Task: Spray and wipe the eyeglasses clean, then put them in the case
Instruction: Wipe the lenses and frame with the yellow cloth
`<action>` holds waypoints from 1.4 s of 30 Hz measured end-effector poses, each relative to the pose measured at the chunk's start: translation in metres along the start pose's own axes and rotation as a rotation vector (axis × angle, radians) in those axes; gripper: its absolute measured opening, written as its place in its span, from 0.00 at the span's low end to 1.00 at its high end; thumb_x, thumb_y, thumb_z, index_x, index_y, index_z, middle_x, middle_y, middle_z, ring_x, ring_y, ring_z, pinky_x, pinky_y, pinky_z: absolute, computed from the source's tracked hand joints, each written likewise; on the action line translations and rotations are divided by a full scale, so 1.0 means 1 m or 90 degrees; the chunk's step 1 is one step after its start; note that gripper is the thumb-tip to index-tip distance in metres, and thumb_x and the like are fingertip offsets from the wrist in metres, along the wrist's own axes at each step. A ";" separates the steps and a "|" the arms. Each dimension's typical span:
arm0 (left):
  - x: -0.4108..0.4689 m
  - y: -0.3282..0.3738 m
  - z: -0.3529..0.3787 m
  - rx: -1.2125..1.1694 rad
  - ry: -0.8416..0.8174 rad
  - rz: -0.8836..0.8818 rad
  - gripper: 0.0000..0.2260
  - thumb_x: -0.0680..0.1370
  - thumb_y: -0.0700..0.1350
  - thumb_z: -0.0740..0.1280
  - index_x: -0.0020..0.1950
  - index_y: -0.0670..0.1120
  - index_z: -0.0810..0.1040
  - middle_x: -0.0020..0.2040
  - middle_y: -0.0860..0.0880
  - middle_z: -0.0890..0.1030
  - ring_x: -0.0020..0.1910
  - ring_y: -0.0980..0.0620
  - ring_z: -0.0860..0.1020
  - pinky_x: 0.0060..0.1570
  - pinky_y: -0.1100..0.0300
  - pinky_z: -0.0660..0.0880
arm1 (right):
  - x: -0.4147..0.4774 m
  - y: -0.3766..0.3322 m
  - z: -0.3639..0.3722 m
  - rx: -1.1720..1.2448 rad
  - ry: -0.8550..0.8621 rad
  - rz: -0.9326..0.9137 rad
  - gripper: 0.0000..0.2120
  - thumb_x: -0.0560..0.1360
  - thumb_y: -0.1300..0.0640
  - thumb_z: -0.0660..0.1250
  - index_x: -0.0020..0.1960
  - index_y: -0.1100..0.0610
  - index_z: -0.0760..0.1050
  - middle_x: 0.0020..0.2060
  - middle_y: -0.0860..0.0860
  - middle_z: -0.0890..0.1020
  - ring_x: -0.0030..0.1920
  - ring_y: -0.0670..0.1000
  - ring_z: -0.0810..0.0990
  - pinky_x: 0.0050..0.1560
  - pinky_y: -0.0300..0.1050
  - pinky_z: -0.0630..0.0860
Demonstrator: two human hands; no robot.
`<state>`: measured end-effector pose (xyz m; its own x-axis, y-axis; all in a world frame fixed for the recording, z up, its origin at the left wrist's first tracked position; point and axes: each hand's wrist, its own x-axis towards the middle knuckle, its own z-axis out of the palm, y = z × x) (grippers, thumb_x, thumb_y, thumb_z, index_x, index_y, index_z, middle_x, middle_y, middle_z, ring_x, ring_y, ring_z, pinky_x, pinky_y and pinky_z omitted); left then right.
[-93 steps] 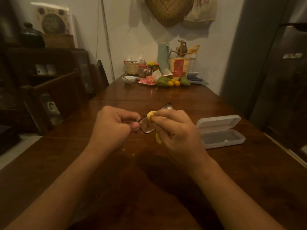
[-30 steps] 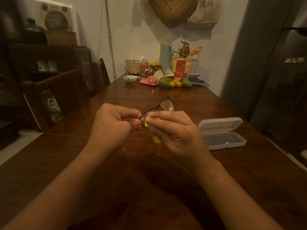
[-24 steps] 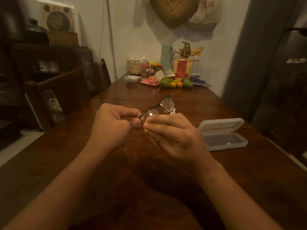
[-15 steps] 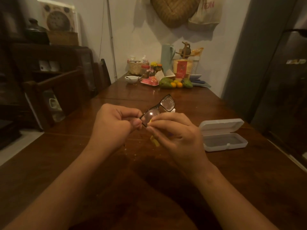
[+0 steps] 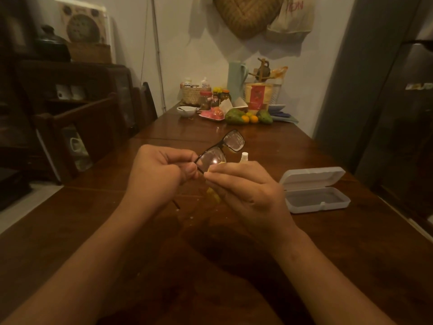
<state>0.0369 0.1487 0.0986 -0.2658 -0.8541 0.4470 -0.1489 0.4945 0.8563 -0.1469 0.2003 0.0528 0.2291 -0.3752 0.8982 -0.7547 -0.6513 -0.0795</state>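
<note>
Beyond the eyeglasses [image 5: 233, 140], wall bag [image 5: 290, 18] reads "ION".

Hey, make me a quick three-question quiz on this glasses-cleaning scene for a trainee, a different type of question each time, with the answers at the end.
1. True or false: the eyeglasses already lie inside the case.
2. What does the right hand pinch against the lens? A) a yellow cloth B) a spoon C) a sponge
3. Fill the blank: the case lies on the table with its lid ____.

Key: 1 false, both hands hold them above the table; 2 A; 3 open.
</note>
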 end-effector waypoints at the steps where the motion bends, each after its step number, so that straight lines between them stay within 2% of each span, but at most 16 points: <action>1: 0.000 0.001 0.000 -0.014 0.003 -0.009 0.18 0.72 0.27 0.65 0.38 0.48 0.86 0.35 0.45 0.85 0.35 0.57 0.82 0.38 0.66 0.79 | 0.000 0.001 -0.001 -0.010 -0.007 -0.009 0.13 0.74 0.65 0.75 0.58 0.60 0.83 0.56 0.54 0.84 0.56 0.53 0.81 0.53 0.48 0.77; 6: -0.002 0.003 0.004 -0.057 0.016 -0.037 0.18 0.73 0.26 0.65 0.38 0.47 0.86 0.36 0.41 0.85 0.34 0.56 0.81 0.39 0.64 0.79 | 0.000 0.007 -0.008 -0.029 0.018 0.009 0.14 0.74 0.68 0.74 0.59 0.62 0.82 0.55 0.55 0.84 0.54 0.55 0.81 0.51 0.52 0.77; 9: -0.002 0.002 0.003 -0.046 0.004 -0.033 0.19 0.73 0.27 0.65 0.39 0.48 0.86 0.34 0.43 0.85 0.35 0.55 0.81 0.41 0.60 0.78 | -0.001 0.004 -0.005 -0.009 0.004 -0.011 0.13 0.74 0.67 0.74 0.59 0.61 0.83 0.55 0.54 0.84 0.55 0.55 0.81 0.51 0.51 0.77; 12: -0.001 0.001 0.001 -0.040 -0.004 -0.026 0.22 0.72 0.26 0.65 0.36 0.52 0.87 0.33 0.46 0.85 0.34 0.57 0.82 0.41 0.62 0.79 | -0.002 0.007 -0.004 -0.005 -0.006 -0.032 0.13 0.73 0.68 0.75 0.57 0.61 0.83 0.55 0.53 0.84 0.55 0.54 0.80 0.52 0.49 0.77; 15: 0.000 0.000 0.001 -0.037 -0.005 -0.019 0.23 0.72 0.26 0.65 0.36 0.53 0.86 0.35 0.46 0.85 0.35 0.56 0.83 0.42 0.62 0.80 | -0.002 0.012 -0.007 -0.013 0.023 0.014 0.13 0.74 0.66 0.74 0.58 0.59 0.83 0.56 0.52 0.84 0.56 0.52 0.80 0.53 0.49 0.77; 20: -0.003 0.002 0.002 0.014 -0.017 0.018 0.12 0.66 0.37 0.65 0.39 0.51 0.85 0.34 0.46 0.84 0.35 0.56 0.82 0.39 0.65 0.78 | -0.001 0.010 -0.004 -0.007 0.037 0.094 0.12 0.76 0.62 0.72 0.59 0.56 0.82 0.56 0.49 0.84 0.57 0.48 0.79 0.53 0.50 0.77; 25: -0.004 0.002 0.004 0.038 -0.029 0.038 0.10 0.66 0.38 0.65 0.38 0.50 0.85 0.31 0.48 0.83 0.34 0.58 0.81 0.38 0.66 0.76 | 0.003 0.005 -0.004 0.030 0.037 0.135 0.10 0.77 0.59 0.71 0.58 0.55 0.82 0.54 0.48 0.84 0.56 0.47 0.80 0.51 0.51 0.79; 27: -0.005 0.003 0.003 0.053 -0.027 0.054 0.10 0.68 0.38 0.66 0.39 0.51 0.85 0.32 0.47 0.83 0.34 0.58 0.81 0.38 0.65 0.76 | 0.003 0.004 -0.004 0.045 0.033 0.130 0.11 0.76 0.60 0.71 0.58 0.56 0.82 0.54 0.49 0.83 0.57 0.48 0.80 0.52 0.50 0.79; 30: -0.004 0.003 0.002 0.067 -0.009 0.061 0.16 0.72 0.31 0.69 0.40 0.53 0.85 0.33 0.49 0.84 0.34 0.58 0.82 0.38 0.64 0.78 | 0.005 0.006 -0.008 0.072 0.053 0.126 0.10 0.74 0.63 0.74 0.56 0.59 0.83 0.54 0.51 0.82 0.56 0.45 0.80 0.53 0.41 0.79; 32: -0.004 0.003 0.003 0.073 -0.008 0.063 0.17 0.72 0.29 0.68 0.39 0.51 0.85 0.32 0.48 0.84 0.34 0.58 0.81 0.38 0.66 0.77 | 0.006 0.007 -0.011 0.083 0.061 0.151 0.10 0.73 0.61 0.76 0.54 0.58 0.83 0.51 0.50 0.82 0.53 0.44 0.80 0.50 0.36 0.77; 37: -0.005 0.002 0.005 0.106 -0.029 0.043 0.14 0.72 0.29 0.68 0.35 0.46 0.84 0.29 0.48 0.82 0.31 0.59 0.78 0.33 0.71 0.71 | 0.005 0.001 -0.010 0.162 -0.008 0.226 0.09 0.71 0.58 0.77 0.51 0.56 0.85 0.47 0.47 0.85 0.50 0.45 0.82 0.47 0.41 0.80; 42: -0.002 -0.001 0.002 0.057 0.002 0.041 0.14 0.70 0.29 0.68 0.38 0.47 0.85 0.33 0.46 0.84 0.34 0.57 0.79 0.35 0.67 0.74 | 0.004 -0.007 -0.007 0.122 -0.064 0.137 0.12 0.72 0.59 0.77 0.55 0.57 0.84 0.51 0.50 0.84 0.53 0.43 0.81 0.52 0.34 0.78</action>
<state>0.0353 0.1509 0.0965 -0.2753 -0.8203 0.5013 -0.2167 0.5610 0.7989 -0.1449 0.2085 0.0598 0.1426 -0.5752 0.8055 -0.6650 -0.6584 -0.3525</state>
